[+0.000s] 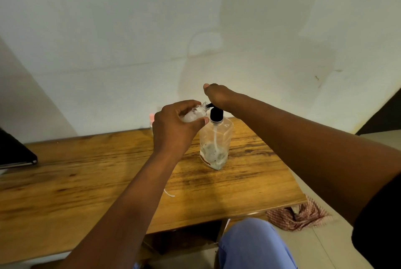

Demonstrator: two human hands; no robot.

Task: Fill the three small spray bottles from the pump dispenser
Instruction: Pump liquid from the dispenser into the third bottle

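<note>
We can't see most of the small spray bottle [193, 114] inside the left hand [174, 126] | right hand [218, 95] hides the pump top | dark thing [15, 151] cut off at left.
</note>
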